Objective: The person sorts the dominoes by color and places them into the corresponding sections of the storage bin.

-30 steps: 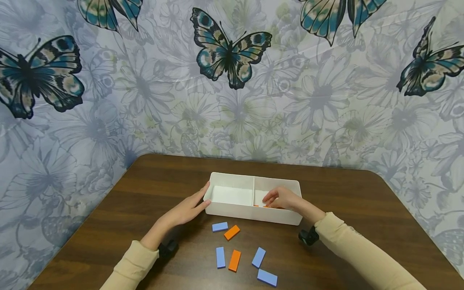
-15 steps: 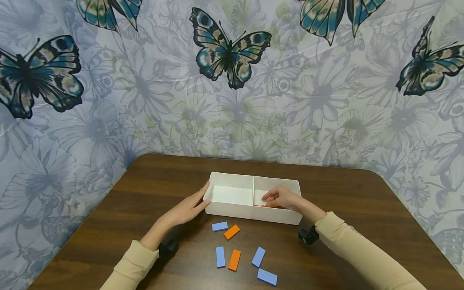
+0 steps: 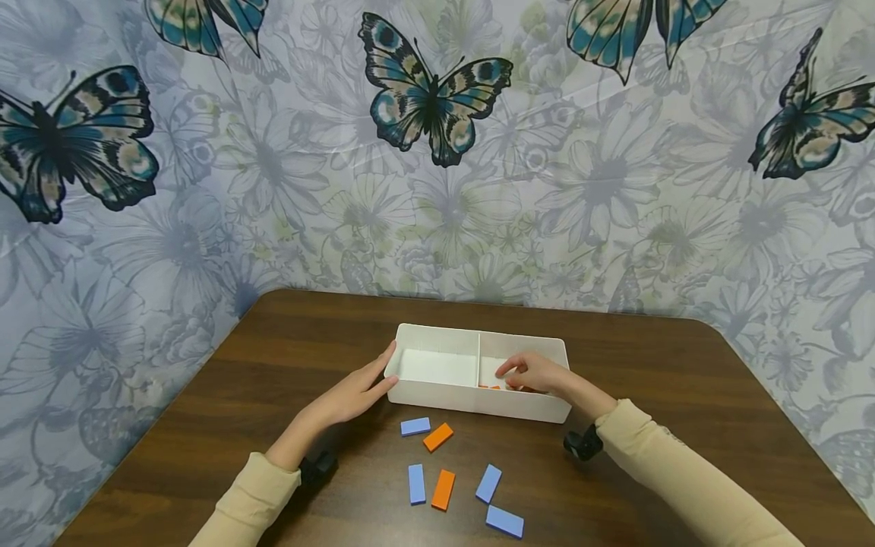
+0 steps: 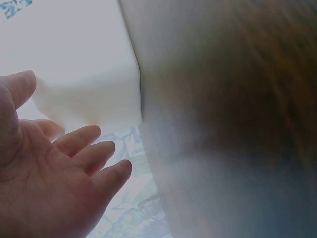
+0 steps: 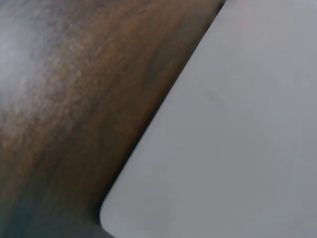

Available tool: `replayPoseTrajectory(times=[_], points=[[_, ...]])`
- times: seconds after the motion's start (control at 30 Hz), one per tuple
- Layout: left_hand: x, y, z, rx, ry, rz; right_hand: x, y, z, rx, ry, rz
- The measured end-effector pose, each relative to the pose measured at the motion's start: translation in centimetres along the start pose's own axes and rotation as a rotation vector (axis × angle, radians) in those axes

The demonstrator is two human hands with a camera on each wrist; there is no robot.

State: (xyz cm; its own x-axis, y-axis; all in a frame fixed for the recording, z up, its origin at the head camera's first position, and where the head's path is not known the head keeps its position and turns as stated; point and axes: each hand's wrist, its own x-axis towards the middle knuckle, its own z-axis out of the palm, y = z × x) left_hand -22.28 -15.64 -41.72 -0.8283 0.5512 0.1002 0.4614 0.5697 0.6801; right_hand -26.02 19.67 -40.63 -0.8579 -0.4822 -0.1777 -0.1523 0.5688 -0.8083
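A white two-compartment box (image 3: 431, 395) stands on the table. My left hand (image 3: 352, 391) is at its left end, thumb at the front corner and fingers along the side. In the left wrist view, that hand (image 4: 59, 168) has its fingers relaxed beside the white box wall (image 4: 99, 99). My right hand (image 3: 536, 374) reaches over the front wall into the right compartment, fingers bent downward. Orange blocks (image 3: 488, 387) show just inside that wall, left of the fingers. I cannot tell whether the right fingertips hold a block. The right wrist view shows only the box's outer wall (image 5: 213, 139) and table.
In front of the box lie loose flat blocks: an orange block (image 3: 437, 437), another orange block (image 3: 443, 490), and several blue blocks (image 3: 505, 522). The wooden table (image 3: 328, 319) ends at a butterfly-patterned cloth backdrop (image 3: 437, 228).
My right hand's fingers have shifted slightly within the right compartment, and more orange shows beside them than a second ago. The left hand, box and loose blocks stay in place.
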Motion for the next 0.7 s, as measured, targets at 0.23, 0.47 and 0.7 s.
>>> replayPoseTrajectory(times=[0.23, 0.47, 0.7], points=[[-0.03, 0.13, -0.08, -0.003, -0.005, -0.004, 0.35, 0.55, -0.13, 0.009, -0.106, -0.078], [0.06, -0.02, -0.04, -0.005, -0.002, 0.003, 0.61, 0.67, -0.07, -0.039, -0.161, -0.143], [0.03, -0.11, 0.03, -0.012, -0.004, 0.002, 0.49, 0.1, 0.39, -0.15, -0.133, -0.138]])
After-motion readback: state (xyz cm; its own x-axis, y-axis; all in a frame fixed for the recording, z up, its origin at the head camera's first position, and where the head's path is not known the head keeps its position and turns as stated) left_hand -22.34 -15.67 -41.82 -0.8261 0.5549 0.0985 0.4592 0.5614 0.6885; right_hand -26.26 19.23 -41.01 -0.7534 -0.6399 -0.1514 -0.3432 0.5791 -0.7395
